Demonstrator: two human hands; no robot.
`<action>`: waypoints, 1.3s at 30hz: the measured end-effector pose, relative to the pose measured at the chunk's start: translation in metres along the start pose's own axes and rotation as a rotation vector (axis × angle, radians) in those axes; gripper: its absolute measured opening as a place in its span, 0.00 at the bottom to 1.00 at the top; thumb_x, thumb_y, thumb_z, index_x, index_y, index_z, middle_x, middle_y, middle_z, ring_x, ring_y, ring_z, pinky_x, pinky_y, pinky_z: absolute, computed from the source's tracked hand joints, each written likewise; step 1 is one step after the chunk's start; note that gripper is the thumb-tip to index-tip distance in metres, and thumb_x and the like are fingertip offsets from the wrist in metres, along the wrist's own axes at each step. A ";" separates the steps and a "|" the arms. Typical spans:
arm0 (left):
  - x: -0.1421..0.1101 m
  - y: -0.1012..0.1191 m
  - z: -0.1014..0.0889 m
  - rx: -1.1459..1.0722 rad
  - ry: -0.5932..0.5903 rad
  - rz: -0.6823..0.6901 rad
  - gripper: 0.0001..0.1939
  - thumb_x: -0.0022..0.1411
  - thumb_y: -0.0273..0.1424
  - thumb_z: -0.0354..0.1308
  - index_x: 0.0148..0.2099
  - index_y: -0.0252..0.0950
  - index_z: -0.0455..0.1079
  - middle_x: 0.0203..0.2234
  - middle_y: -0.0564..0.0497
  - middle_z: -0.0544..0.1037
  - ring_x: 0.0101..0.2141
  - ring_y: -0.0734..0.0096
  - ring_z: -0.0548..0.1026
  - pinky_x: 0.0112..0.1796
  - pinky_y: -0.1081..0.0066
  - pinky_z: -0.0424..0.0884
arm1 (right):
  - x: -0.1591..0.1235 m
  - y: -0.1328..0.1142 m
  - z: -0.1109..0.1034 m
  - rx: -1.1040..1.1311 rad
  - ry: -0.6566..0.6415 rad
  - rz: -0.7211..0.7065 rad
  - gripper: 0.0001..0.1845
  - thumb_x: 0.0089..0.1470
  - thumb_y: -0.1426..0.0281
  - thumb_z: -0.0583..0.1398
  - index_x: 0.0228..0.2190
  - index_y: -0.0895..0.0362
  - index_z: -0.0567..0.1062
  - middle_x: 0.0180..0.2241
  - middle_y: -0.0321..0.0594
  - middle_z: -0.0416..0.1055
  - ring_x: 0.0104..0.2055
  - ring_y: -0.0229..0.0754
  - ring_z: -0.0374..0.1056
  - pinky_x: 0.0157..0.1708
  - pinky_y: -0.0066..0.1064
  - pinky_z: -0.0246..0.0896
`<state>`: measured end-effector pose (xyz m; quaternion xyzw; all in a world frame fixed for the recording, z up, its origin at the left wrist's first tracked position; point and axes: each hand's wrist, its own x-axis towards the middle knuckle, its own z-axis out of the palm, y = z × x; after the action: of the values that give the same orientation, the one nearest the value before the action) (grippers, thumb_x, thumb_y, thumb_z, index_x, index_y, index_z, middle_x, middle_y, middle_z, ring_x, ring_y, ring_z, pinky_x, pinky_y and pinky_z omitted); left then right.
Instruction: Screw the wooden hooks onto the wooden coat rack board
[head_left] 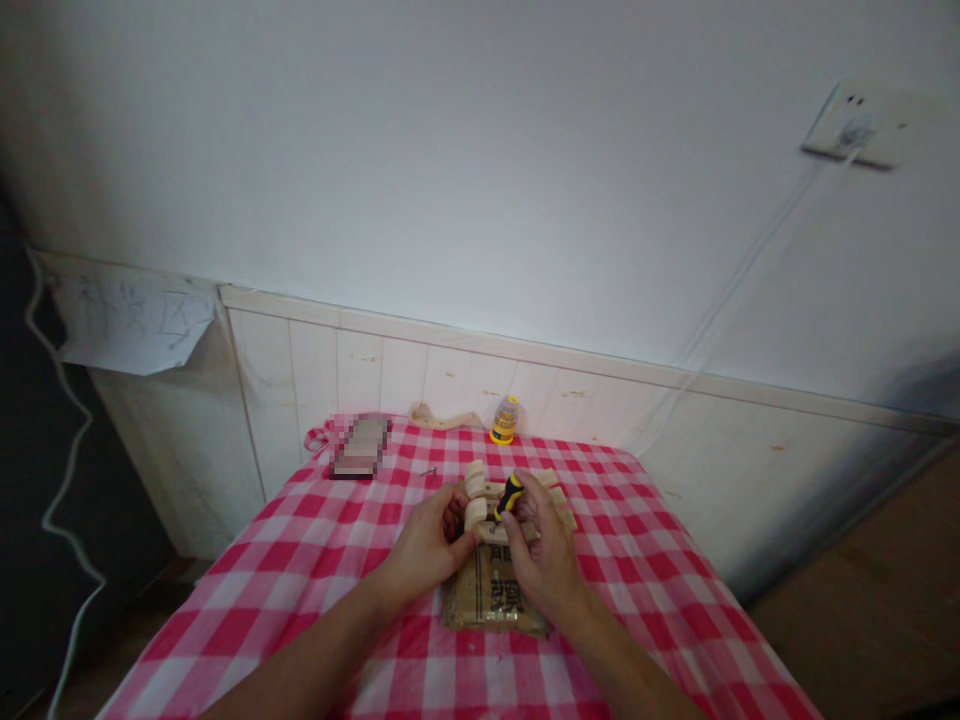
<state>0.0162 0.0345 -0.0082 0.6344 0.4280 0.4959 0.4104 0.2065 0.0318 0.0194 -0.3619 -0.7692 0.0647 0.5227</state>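
My left hand (429, 545) is closed around a small pale wooden assembly (480, 497) with round wheel-like pieces, held just above the table. My right hand (541, 555) grips a short yellow-and-black screwdriver (511, 494), whose tip points down at the wooden piece. Under both hands lies a clear plastic bag (491, 600) with a printed brown sheet inside, flat on the red-and-white checked tablecloth (315, 560).
A small yellow-capped jar (504, 420) stands at the table's far edge beside a pale cord or strip (439, 417). A blurred-out box (360, 446) sits at the far left. The white wall with panelling is right behind; a wall socket (855, 125) with a cable is upper right.
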 end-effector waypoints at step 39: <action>0.000 0.005 0.000 -0.016 -0.011 -0.004 0.15 0.56 0.34 0.67 0.39 0.39 0.63 0.25 0.59 0.70 0.23 0.74 0.67 0.24 0.75 0.58 | 0.005 0.000 0.000 -0.008 0.033 -0.022 0.26 0.63 0.73 0.63 0.61 0.51 0.70 0.54 0.47 0.79 0.53 0.51 0.78 0.52 0.42 0.78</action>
<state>0.0164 0.0328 -0.0039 0.6329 0.4230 0.4952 0.4187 0.2059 0.0352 0.0236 -0.3565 -0.7646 0.0501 0.5345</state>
